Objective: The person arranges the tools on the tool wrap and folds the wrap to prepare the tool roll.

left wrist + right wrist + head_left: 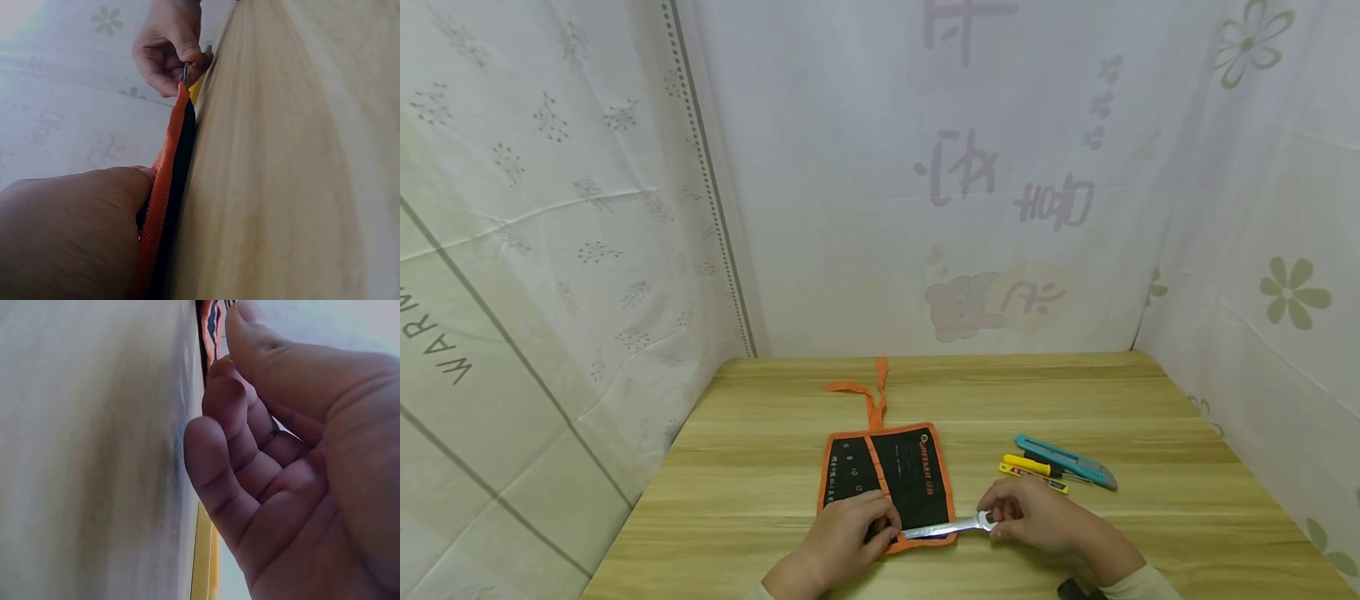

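A black tool pouch with orange trim [913, 475] lies on the table, printed with sizes down its left part. My left hand [850, 533] grips the pouch's near edge with curled fingers; in the left wrist view the hand [69, 231] is right against the orange trim [159, 206]. Between thumb and fingers, my right hand [1033, 515] pinches one end of a silver wrench [951, 527]. The wrench lies across the pouch's lower right, its other end reaching the left fingertips. From the right wrist, the right hand [262, 444] hides most of the wrench.
Right of the pouch lie a teal utility knife [1067, 460], a yellow-handled tool [1028, 463] and a small yellow labelled piece [1045, 482]. Orange ties [874, 400] extend from the pouch's far side. A dark object [1075, 590] is at the near edge by the right sleeve. Printed curtains [925, 167] surround the table.
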`<move>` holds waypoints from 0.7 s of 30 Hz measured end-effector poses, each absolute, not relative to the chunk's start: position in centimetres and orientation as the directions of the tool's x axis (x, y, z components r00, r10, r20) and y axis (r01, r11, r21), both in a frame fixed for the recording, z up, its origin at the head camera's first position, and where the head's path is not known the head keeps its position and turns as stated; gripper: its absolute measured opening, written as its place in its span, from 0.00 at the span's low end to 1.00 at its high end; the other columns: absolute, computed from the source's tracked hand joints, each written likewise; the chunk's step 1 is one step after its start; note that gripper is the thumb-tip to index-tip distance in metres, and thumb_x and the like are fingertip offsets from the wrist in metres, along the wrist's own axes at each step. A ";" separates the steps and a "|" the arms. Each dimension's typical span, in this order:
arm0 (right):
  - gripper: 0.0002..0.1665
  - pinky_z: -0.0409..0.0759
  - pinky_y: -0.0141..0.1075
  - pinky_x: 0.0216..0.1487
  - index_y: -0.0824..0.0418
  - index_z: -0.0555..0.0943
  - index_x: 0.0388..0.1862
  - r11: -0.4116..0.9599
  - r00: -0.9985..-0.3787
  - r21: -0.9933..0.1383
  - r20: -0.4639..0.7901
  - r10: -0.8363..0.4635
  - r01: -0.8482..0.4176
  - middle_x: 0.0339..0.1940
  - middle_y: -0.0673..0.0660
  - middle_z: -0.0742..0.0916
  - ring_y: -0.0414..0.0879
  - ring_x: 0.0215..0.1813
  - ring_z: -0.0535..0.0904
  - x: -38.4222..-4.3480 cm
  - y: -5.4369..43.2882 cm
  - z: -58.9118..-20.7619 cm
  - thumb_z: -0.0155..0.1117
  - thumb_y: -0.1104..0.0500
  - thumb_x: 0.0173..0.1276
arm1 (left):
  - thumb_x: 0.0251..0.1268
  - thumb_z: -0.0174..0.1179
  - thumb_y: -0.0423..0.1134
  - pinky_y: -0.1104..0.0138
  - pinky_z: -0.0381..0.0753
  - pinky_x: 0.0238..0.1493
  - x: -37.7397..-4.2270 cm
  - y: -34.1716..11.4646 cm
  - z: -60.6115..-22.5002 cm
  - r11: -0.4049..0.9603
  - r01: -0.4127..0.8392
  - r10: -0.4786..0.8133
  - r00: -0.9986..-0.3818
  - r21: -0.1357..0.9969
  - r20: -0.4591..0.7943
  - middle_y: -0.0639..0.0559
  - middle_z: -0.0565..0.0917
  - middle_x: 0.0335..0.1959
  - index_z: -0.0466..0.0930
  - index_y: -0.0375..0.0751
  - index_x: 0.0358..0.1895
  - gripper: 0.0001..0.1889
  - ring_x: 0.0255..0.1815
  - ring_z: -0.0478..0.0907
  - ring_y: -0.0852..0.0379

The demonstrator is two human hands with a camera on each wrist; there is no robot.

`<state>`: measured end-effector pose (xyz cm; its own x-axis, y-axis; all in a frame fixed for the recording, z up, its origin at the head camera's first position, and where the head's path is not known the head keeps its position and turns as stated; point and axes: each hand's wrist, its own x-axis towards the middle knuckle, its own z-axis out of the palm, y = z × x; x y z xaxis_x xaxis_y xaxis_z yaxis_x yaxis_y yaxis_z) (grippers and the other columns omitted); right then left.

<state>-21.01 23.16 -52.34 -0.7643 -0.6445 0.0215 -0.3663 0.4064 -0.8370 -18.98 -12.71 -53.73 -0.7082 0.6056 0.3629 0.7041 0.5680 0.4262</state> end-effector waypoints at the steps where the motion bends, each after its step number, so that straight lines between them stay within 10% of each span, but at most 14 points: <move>1: 0.12 0.82 0.34 0.37 0.49 0.87 0.50 0.401 -0.758 -0.833 0.032 -0.652 -0.380 0.38 0.46 0.86 0.38 0.37 0.80 -21.0 23.1 -52.3 0.77 0.55 0.68 | 0.72 0.69 0.43 0.79 0.67 0.26 -19.0 -12.7 -53.7 0.568 0.703 0.605 -0.709 0.427 0.362 0.74 0.72 0.30 0.82 0.65 0.39 0.07 0.25 0.66 0.78; 21: 0.15 0.81 0.33 0.36 0.47 0.91 0.49 0.505 -0.758 -0.729 0.029 -0.651 -0.462 0.38 0.42 0.83 0.35 0.36 0.78 -20.9 21.2 -51.6 0.81 0.54 0.62 | 0.72 0.70 0.44 0.80 0.71 0.32 -19.0 -12.7 -53.9 0.556 0.717 0.609 -0.696 0.421 0.381 0.72 0.73 0.35 0.83 0.64 0.39 0.06 0.31 0.70 0.78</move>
